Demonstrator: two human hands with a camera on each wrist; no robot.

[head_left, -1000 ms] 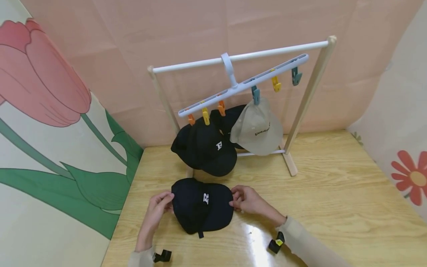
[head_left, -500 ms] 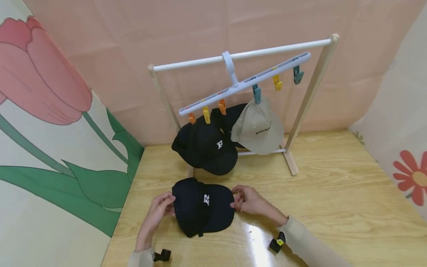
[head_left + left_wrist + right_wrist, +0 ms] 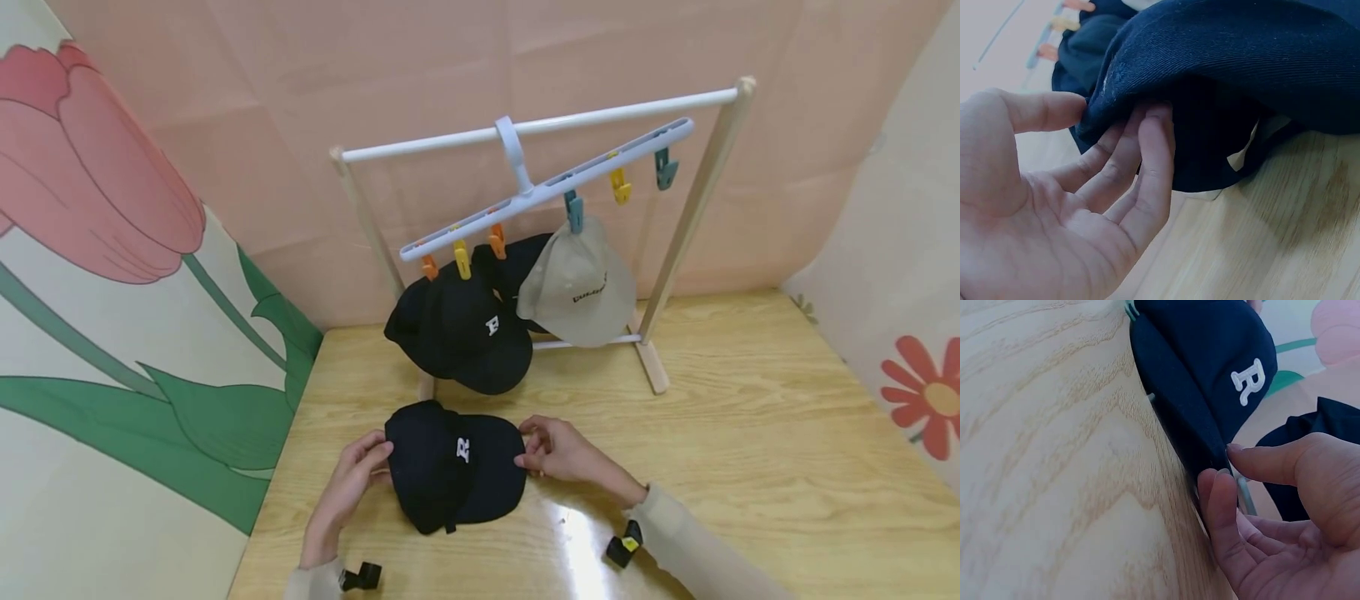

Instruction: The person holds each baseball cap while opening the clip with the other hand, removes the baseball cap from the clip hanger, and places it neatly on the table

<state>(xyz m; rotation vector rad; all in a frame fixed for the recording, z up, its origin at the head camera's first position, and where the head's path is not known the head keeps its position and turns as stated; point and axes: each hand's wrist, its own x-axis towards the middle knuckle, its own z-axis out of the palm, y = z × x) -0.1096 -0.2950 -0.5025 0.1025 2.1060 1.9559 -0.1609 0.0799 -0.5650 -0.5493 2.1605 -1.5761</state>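
A dark navy baseball cap (image 3: 427, 467) with a white letter R lies on the table, its brim toward the right. My left hand (image 3: 352, 477) pinches the cap's back edge; in the left wrist view the thumb is outside and the fingers (image 3: 1157, 150) reach under the rim. At the brim's tip, my right hand (image 3: 558, 452) pinches the edge between thumb and fingers, as the right wrist view also shows. Behind, a black cap (image 3: 465, 333) and a beige cap (image 3: 585, 292) hang from clips, with another dark cap (image 3: 517, 262) partly hidden between them.
A wooden rack (image 3: 697, 208) with a white top bar stands at the back of the table (image 3: 750, 433). From it hangs a pale clip hanger (image 3: 615, 162) with orange, yellow and teal clips. Its yellow clip (image 3: 620, 185) and teal clip (image 3: 665, 169) on the right hold nothing.
Both hands keep their hold on the cap, which stays in nearly the same place. Its crown has tipped slightly toward me, and less of the strap end shows below it.
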